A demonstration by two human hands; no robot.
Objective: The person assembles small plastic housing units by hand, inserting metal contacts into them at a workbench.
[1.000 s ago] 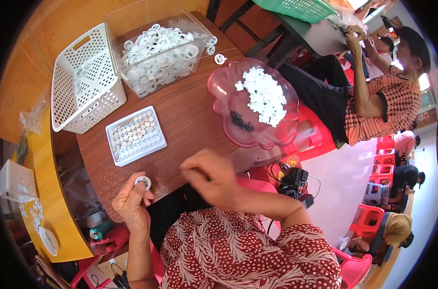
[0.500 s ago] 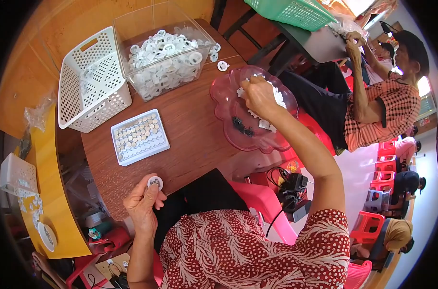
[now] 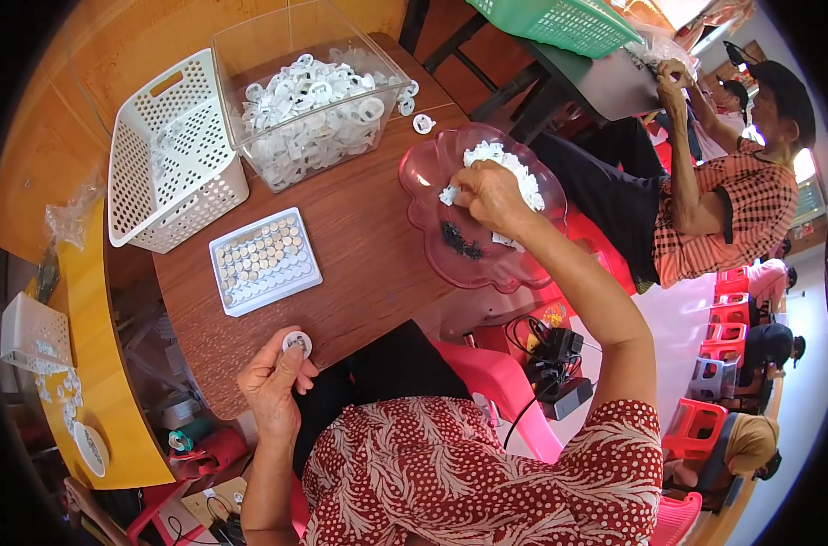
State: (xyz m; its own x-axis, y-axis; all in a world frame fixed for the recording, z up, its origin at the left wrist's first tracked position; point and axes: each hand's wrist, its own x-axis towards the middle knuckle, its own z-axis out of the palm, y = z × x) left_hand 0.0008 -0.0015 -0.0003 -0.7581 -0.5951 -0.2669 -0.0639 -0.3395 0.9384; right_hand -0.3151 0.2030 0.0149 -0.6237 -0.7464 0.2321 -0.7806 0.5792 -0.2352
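Near the table's front edge, my left hand [image 3: 275, 378] pinches a small round white plastic part [image 3: 297, 343] with a darker middle. My right hand [image 3: 492, 193] reaches into a pink scalloped dish [image 3: 416, 196] at the right. Its fingers are closed among small white pieces [image 3: 523, 187]; what lies between the fingertips is too small to make out. A little heap of small black parts [image 3: 459, 240] lies in the same dish, nearer me. On the table between my hands and the baskets sits a white tray [image 3: 297, 282] with rows of silvery button cells [image 3: 266, 252].
A clear bin [image 3: 250, 155] heaped with white plastic parts stands at the back, with a white perforated basket [image 3: 179, 214] beside it. One loose white part [image 3: 423, 124] lies near the dish. Another person [image 3: 719, 191] sits at a dark table [image 3: 578, 82] on the right.
My right hand has shifted slightly down and left within the dish, uncovering more of the white pieces. My left hand stays nearly still with the round part.
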